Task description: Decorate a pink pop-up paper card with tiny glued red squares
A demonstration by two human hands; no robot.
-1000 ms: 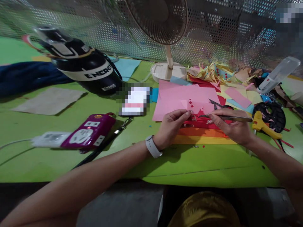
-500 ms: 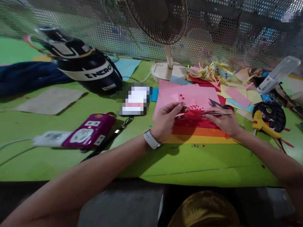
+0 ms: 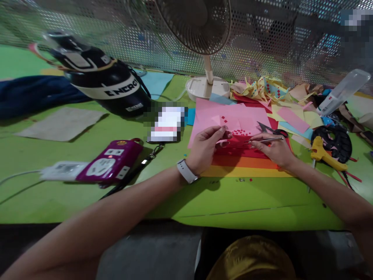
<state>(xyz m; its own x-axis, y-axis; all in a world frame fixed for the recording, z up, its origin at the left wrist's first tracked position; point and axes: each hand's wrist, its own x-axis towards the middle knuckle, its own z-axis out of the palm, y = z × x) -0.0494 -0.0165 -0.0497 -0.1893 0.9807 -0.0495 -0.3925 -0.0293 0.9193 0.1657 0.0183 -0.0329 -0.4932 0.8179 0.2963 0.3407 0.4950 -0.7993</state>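
My right hand grips a pair of slim metal tweezers, their tips pointing left over red paper. Opposite, my left hand, with a white watch band on its wrist, is closed in a pinch; whatever lies between its fingertips is too small to make out. Many tiny red paper squares are scattered on a pink sheet just beyond both hands. Below the hands lie orange and yellow paper strips. Dark-handled scissors rest just behind my right hand.
A yellow glue gun and a black tray lie at right, before paper scraps and a clear bottle. A fan stands behind. Leftward are a phone, a purple power strip and a black bottle.
The tweezers in my right hand have shifted and tilted slightly. My left hand stays nearly in place, and the objects around lie as before.
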